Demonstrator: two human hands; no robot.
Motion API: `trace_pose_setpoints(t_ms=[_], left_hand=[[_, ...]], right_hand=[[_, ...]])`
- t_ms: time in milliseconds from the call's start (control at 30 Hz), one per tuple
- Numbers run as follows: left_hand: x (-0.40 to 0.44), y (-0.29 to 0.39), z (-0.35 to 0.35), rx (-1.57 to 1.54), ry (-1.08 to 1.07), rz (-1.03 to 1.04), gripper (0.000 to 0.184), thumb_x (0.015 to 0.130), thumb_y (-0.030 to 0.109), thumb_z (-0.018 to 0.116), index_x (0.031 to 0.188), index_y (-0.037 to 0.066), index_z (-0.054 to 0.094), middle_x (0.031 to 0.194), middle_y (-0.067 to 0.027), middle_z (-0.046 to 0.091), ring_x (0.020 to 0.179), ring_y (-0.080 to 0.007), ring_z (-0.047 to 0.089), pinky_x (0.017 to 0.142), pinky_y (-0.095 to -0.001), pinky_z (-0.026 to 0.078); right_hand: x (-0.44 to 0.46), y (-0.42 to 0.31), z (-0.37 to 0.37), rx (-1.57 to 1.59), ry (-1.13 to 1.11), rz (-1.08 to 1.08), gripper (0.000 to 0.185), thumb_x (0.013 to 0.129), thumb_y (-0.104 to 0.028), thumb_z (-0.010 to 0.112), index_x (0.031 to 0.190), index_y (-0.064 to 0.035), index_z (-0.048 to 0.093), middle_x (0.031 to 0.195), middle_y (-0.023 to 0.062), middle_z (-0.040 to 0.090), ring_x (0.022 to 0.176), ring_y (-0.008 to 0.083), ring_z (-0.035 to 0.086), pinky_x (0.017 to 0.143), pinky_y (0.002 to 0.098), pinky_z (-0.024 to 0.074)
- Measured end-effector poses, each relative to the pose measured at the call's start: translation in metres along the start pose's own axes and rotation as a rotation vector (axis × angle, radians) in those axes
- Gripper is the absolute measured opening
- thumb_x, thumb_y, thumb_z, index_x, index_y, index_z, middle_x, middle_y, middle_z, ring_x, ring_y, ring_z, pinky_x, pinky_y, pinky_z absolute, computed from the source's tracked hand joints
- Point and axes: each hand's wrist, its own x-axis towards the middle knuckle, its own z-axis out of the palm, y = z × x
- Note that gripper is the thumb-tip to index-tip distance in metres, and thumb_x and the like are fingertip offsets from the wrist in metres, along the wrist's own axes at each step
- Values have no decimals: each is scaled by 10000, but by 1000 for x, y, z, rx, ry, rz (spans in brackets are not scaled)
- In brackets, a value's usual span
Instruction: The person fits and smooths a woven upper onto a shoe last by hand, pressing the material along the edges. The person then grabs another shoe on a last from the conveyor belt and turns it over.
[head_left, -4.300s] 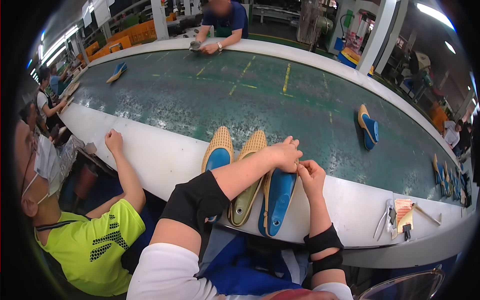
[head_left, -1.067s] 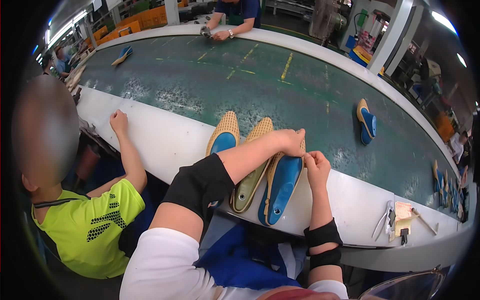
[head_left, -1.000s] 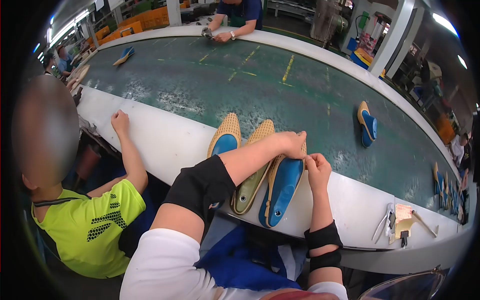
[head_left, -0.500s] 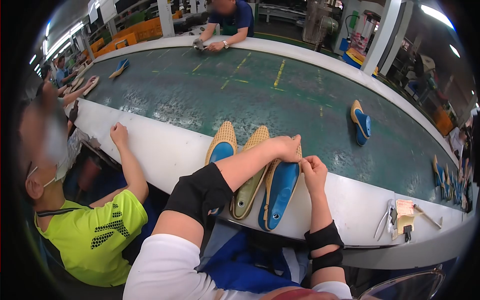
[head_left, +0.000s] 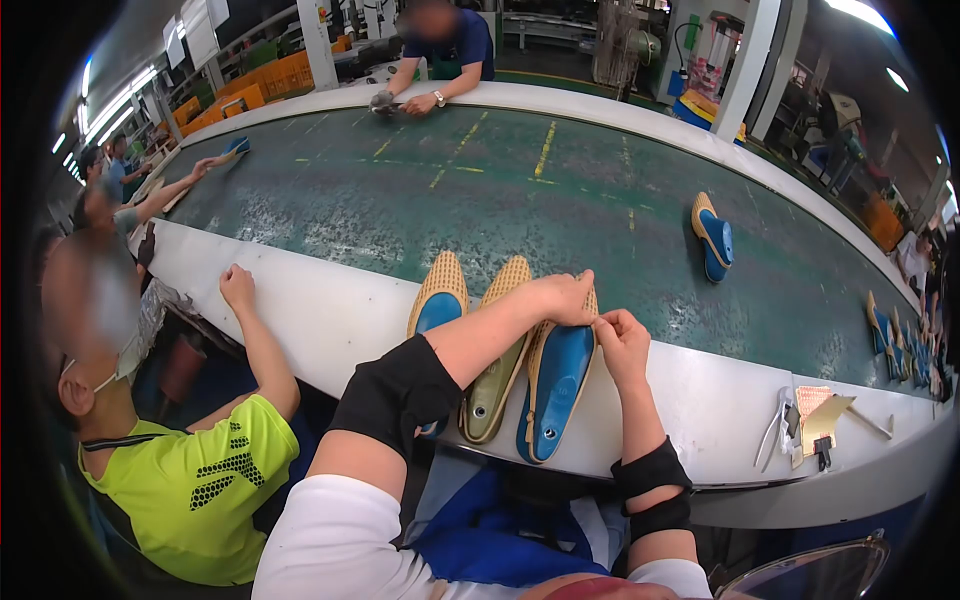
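Observation:
My left hand (head_left: pixel 565 300) reaches across and closes over the front of a woven tan shoe (head_left: pixel 560 385) with a blue last inside it. The toe is partly hidden under the fingers. At the shoe's right edge my right hand (head_left: pixel 622 345) is closed in a pinch, its fingertips close to the left ones. What the pinch holds is too small to make out. Just left lies a second woven shoe (head_left: pixel 488 405) on an olive-green last. Beyond it, a third woven shoe (head_left: pixel 438 290) with a blue last is partly covered by my left forearm.
A green conveyor belt (head_left: pixel 390 200) runs past the white table edge (head_left: pixel 320 305), carrying another shoe (head_left: pixel 712 238). Pincers (head_left: pixel 775 428), a hammer (head_left: pixel 870 420) and a paper pad (head_left: pixel 818 425) lie at right. A co-worker in a yellow shirt (head_left: pixel 190 490) sits close on my left.
My hands stay at the same shoe with hardly any movement. The view has shifted slightly. At the far left, a co-worker's hand now reaches the blue shoe on the belt.

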Motion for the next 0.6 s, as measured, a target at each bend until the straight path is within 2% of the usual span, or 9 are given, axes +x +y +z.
trace_pose_setpoints(t_ms=[600], left_hand=[[1, 1, 0, 17, -2, 1, 863, 774, 452, 550, 1379, -16, 149, 1182, -299, 470, 1092, -384, 491, 913, -394, 407]], right_hand=[[0, -2, 0, 10, 1, 11, 112, 780, -88, 591, 758, 22, 590, 622, 31, 595, 566, 63, 532, 523, 206, 418]])
